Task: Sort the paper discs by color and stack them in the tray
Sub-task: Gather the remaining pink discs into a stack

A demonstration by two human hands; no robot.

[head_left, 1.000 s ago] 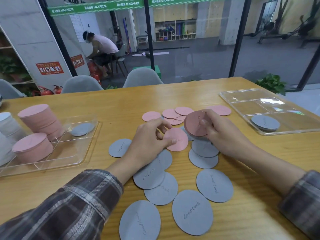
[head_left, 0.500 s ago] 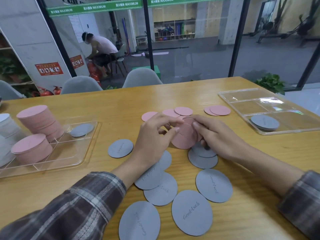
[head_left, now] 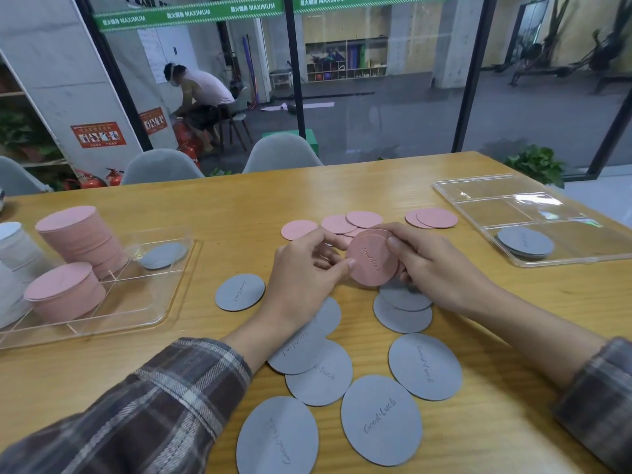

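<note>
As left tray [head_left: 163, 314] holds pinks [head_left: 65, 291], perhaps whites [head_left: 16, 246]

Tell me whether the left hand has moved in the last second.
Yes: the left hand shifted slightly right, away from the lone grey disc, onto the held pink stack.

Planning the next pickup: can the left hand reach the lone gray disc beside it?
Probably yes: the gray disc lies uncovered beside the left hand, nothing between, though that hand holds the pink discs.
</note>
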